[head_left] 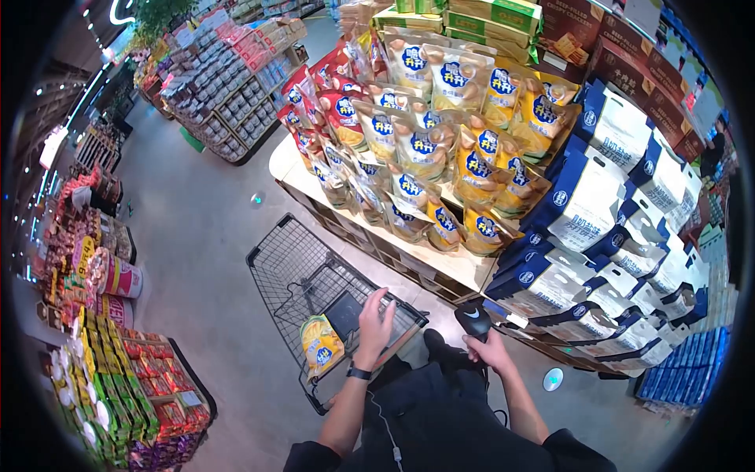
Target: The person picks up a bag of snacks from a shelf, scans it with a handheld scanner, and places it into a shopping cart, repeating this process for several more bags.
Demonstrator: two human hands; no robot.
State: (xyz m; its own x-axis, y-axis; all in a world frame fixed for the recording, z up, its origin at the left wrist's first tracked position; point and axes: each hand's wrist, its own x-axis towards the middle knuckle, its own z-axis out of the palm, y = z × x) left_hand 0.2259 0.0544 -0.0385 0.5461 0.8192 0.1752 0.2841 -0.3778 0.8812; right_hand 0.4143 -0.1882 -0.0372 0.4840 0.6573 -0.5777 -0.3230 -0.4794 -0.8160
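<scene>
Scanner gripped in right hand | left hand loosely spread over cart | yellow snack bag inside

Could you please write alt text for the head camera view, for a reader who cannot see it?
A person's right hand holds a black handheld scanner, while their left hand is open over a wire shopping cart containing a yellow snack bag. Ahead, rows of colourful snack pouches stand beside stacked blue-and-white boxes.
</scene>
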